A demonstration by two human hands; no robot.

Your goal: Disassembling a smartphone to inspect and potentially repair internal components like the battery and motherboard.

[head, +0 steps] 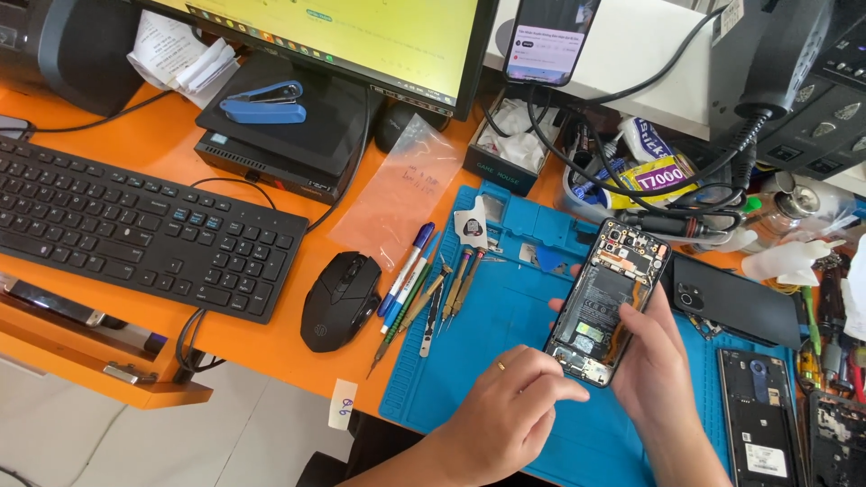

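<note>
The right hand cradles an opened phone from beneath, fingers wrapped round its right edge, clamped on it and holding it tilted just above the blue mat. The phone's back is off: battery and boards lie bare, with the camera block at the far end. The left hand is curled, its fingertips pressed together against the phone's near bottom corner, beside the small lower board. Whether it pinches a tool or a tiny part there cannot be told; nothing long shows in it.

By the look of it, the work is at the inner stage of a strip-down or reassembly: cover removed, attention on the lower board or a connector there. The next move seems to call for fine fingertip force at that corner while the right hand keeps the body steady, and likely a tool.

Those lie near, to the left on the mat: a row of screwdrivers and pens. A dark back cover rests just right of the phone, another open handset below it. On the orange surface sit a mouse and keyboard.
</note>
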